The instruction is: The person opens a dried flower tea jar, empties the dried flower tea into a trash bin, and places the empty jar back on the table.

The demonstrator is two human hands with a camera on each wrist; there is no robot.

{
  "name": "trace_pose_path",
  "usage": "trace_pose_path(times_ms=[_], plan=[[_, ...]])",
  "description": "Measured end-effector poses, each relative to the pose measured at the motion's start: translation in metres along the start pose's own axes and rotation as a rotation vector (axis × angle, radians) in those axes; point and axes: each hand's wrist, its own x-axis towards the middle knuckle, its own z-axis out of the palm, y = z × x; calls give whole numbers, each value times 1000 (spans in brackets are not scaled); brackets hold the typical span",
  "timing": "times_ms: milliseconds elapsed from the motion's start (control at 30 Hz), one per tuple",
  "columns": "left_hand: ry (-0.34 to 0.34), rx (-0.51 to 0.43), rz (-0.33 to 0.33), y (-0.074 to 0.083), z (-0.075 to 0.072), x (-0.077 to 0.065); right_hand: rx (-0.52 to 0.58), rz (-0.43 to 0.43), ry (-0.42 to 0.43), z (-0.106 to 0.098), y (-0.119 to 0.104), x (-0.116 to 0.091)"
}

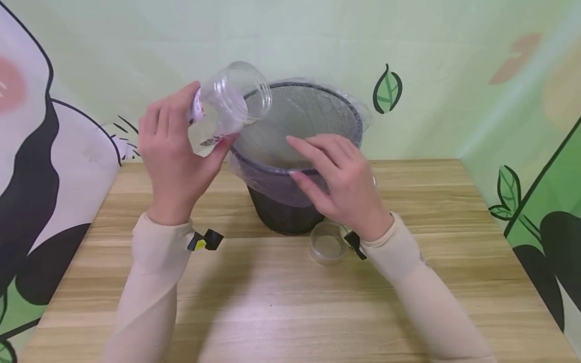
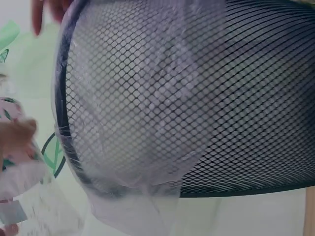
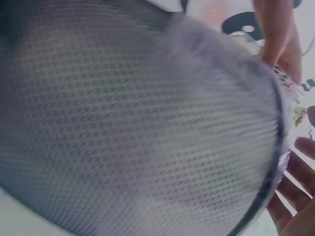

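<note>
My left hand (image 1: 170, 151) grips a clear jar (image 1: 223, 101) with a printed label. The jar is tilted, its uncapped mouth facing right over the near-left rim of a dark mesh bin (image 1: 286, 214). A thin see-through liner bag (image 1: 277, 189) lines the bin and is folded over its rim. Small brownish bits (image 3: 299, 116) show by the jar in the right wrist view, too blurred to identify. My right hand (image 1: 342, 181) hovers at the bin's near-right rim, fingers extended and holding nothing. Whether it touches the liner, I cannot tell.
On the wooden table (image 1: 272, 302), a round clear lid or shallow dish (image 1: 329, 244) lies in front of the bin, near the right wrist. Part of another clear object (image 1: 374, 180) peeks out behind the right hand. A printed backdrop (image 1: 317, 40) stands behind the table.
</note>
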Motion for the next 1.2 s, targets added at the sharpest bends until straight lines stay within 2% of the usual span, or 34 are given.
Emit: trace_pose_path(times_ms=[200,367,533,667,767,900,1033,1200], plan=[[-16,-114,26,1,-10,-16,169,-13,37,6,-20,12],[21,-169,81,4,-17,-32,291,-64,24,16,-37,20],[45,-253,111,6,-23,-48,315,-137,10,24,-50,25],[41,-298,113,0,-26,-60,323,-141,-33,32,-59,23],[41,-267,101,-11,-28,-70,314,-134,-80,40,-64,18],[10,-176,93,-27,-31,-85,277,-130,-140,54,-67,11],[-59,-115,85,-46,-30,-98,269,-87,-221,68,-66,5],[-151,-72,30,-69,-26,-112,269,5,-342,88,-66,-1]])
